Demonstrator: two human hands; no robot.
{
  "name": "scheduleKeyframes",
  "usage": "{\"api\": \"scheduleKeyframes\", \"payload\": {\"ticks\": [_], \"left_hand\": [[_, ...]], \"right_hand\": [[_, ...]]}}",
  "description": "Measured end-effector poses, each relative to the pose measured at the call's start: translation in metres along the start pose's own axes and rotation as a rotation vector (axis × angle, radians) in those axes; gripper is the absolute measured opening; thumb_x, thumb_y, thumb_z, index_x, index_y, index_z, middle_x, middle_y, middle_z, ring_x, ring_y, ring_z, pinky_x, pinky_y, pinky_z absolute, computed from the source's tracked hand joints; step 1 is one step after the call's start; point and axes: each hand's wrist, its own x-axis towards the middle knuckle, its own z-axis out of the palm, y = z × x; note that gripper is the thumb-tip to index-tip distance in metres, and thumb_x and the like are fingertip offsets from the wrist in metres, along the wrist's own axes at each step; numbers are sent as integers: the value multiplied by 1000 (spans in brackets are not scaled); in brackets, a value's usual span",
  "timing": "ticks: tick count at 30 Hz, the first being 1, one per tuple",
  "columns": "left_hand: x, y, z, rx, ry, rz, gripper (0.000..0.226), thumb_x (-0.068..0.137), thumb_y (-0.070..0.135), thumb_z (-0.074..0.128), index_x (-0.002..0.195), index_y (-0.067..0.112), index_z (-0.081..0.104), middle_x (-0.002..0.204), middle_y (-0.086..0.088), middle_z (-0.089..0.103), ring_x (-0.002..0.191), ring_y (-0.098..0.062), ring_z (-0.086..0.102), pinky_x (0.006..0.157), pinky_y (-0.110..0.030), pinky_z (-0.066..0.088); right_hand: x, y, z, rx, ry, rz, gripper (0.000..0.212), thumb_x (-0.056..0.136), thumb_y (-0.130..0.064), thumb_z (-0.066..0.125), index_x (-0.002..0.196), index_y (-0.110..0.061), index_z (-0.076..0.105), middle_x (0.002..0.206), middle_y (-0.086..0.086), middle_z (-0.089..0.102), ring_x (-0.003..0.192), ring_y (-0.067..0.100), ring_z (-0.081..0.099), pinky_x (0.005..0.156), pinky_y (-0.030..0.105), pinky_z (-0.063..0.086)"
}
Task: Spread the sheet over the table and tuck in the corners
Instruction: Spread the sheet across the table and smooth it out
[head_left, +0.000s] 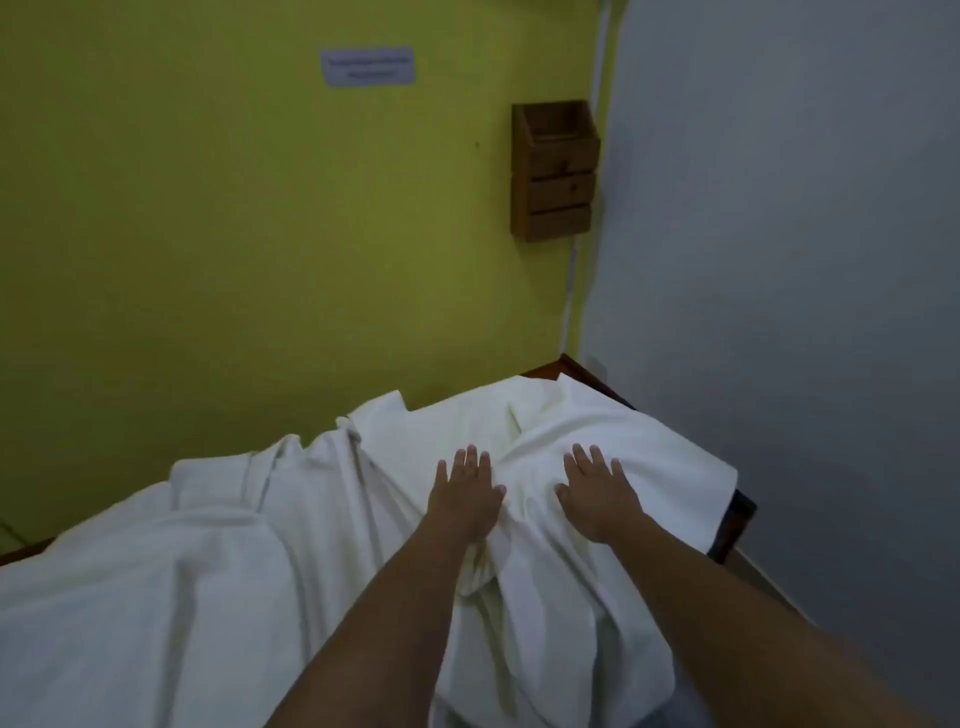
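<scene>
A white sheet (171, 582) lies rumpled over the table, bunched into long folds that run from the far edge toward me. The table's dark wooden frame (582, 366) shows only at the far right corner and along the right side. My left hand (465, 491) lies flat on the sheet with its fingers spread, palm down. My right hand (597, 491) lies flat beside it, a little to the right, fingers apart. A thick fold of cloth rises between the two hands. Neither hand grips the cloth.
A yellow-green wall (234, 234) stands close behind the table, with a paper notice (368, 66) and a wooden wall box (555, 171) on it. A grey wall (805, 260) closes off the right side. A thin white pipe (571, 291) runs down the corner.
</scene>
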Motion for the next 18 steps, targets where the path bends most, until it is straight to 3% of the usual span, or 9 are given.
{"api": "scheduleKeyframes", "payload": {"ticks": [4, 11, 15, 18], "left_hand": [[19, 10, 25, 15, -75, 47, 60, 104, 39, 18, 152, 8, -1, 160, -13, -6, 148, -25, -5, 119, -44, -3], [52, -2, 71, -14, -61, 253, 60, 103, 37, 18, 152, 8, -2, 161, -12, -1, 148, -24, -2, 119, -40, -1], [74, -21, 81, -168, 95, 357, 59, 103, 40, 18, 152, 13, 0, 161, -2, 1, 148, -12, -3, 119, -32, -5], [100, -27, 80, -154, 143, 407, 59, 103, 39, 19, 152, 14, 1, 161, 0, 2, 148, -11, -3, 120, -31, -6]], "right_hand": [[-2, 9, 24, 41, -9, 86, 59, 103, -39, 17, 151, -8, 8, 161, 10, 1, 148, 28, -1, 118, 45, 2], [32, 3, 55, 251, 17, 278, 61, 102, -43, 17, 151, -7, 10, 161, 10, 6, 148, 26, 4, 119, 44, 4], [47, -11, 79, 271, 75, 336, 64, 100, -46, 17, 151, -7, 10, 160, 11, 9, 148, 27, 6, 119, 44, 5], [50, -15, 98, 180, 118, 369, 65, 100, -48, 17, 151, -8, 10, 160, 11, 10, 148, 28, 7, 119, 45, 6]]}}
